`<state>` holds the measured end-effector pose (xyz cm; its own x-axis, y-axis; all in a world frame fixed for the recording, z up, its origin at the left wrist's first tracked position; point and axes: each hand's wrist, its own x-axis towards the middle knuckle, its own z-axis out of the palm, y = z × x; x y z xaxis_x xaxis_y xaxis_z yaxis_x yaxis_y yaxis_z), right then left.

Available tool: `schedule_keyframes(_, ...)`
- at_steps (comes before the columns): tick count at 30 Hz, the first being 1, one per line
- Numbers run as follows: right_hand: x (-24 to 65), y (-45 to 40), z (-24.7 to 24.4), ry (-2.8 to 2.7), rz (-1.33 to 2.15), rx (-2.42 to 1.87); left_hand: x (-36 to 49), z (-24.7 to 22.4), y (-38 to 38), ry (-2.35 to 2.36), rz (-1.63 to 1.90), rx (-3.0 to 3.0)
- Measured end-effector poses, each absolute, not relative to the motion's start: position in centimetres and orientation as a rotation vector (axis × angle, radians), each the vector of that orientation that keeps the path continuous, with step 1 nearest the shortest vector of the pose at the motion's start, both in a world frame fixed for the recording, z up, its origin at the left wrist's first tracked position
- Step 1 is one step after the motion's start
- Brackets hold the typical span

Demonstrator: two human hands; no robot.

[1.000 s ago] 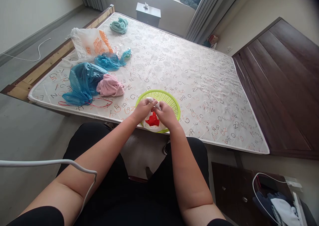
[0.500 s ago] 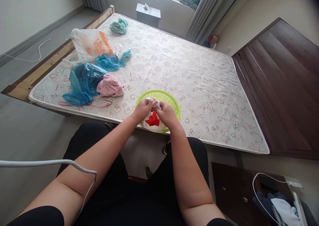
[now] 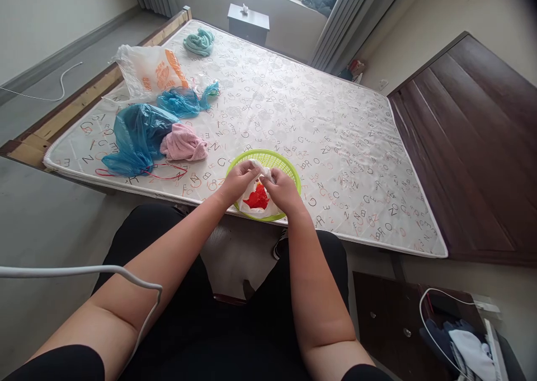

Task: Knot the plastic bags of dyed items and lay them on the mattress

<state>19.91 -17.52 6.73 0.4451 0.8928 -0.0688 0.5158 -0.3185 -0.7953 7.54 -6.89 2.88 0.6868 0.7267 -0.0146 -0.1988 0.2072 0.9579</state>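
A green plastic basket (image 3: pixel 280 158) with a mesh wall rests at the near edge of the mattress. Inside it lies a thin white plastic bag (image 3: pixel 265 170), its top bunched between my hands. Through the bag's lower part shows something bright red (image 3: pixel 257 196), with a bit of orange-yellow at its top; its kind I cannot make out. My left hand (image 3: pixel 238 180) pinches the bag's left side, fingers closed. My right hand (image 3: pixel 284 189) grips the right side of the same bunched plastic, thumb pressed inward. Both hands are over the basket, close together.
Left on the mattress (image 3: pixel 335 146) are blue plastic bags (image 3: pixel 140 135), a pink towel (image 3: pixel 184 143), a white bag with orange print (image 3: pixel 151 73) and a green towel (image 3: pixel 199 42). A white cable (image 3: pixel 84 270) crosses my left arm. A dark headboard (image 3: pixel 470 146) stands right.
My hands have spread slightly apart on the bag's top. More of the red contents shows, with orange-yellow above it. The view has shifted slightly.
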Motion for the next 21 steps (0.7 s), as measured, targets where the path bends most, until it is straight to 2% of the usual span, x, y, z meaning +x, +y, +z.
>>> schedule_keyframes(14,24.5,-21.5,8.0,-0.798,0.549,-1.798,6.6,3.6,-6.5,0.687,0.672,1.266)
schedule_keyframes(21,29.5,-24.8,8.1,-0.516,0.325,-1.658,6.9,3.4,-6.8,0.674,0.698,1.276)
